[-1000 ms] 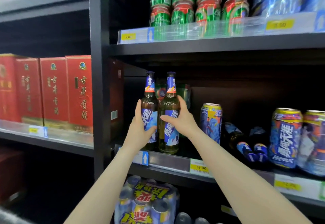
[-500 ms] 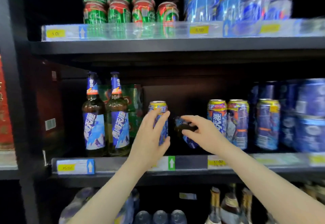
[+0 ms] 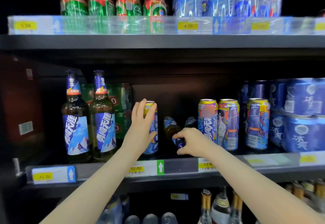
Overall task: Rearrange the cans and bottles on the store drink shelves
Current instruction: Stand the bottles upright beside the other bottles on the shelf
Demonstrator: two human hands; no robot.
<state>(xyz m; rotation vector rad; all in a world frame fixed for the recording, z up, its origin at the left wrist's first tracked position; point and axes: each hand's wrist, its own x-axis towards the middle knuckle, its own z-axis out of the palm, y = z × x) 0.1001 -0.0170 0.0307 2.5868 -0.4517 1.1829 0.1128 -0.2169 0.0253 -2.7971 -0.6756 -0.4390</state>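
On the middle shelf (image 3: 179, 168) my left hand (image 3: 143, 128) wraps around a tall blue and yellow can (image 3: 153, 132), thumb on its front and fingers near its top. My right hand (image 3: 190, 140) grips the neck of a brown bottle (image 3: 171, 128) that lies on its side, pointing outward. A second lying bottle (image 3: 190, 120) rests just behind it. Two upright beer bottles (image 3: 75, 118) (image 3: 103, 116) with blue labels stand at the shelf's left. Three matching tall cans (image 3: 208, 123) stand to the right of my right hand.
Packs of dark blue cans (image 3: 299, 118) fill the shelf's right end. The top shelf holds green cans (image 3: 102, 2) and light blue cans (image 3: 223, 2) behind a clear rail. Gold-capped bottles (image 3: 219, 206) stand below. A green pack (image 3: 123, 107) sits behind the upright bottles.
Both hands left the two upright bottles and moved right. Now the left hand has closed on the tall can and the right hand has closed on the lying bottle's neck.
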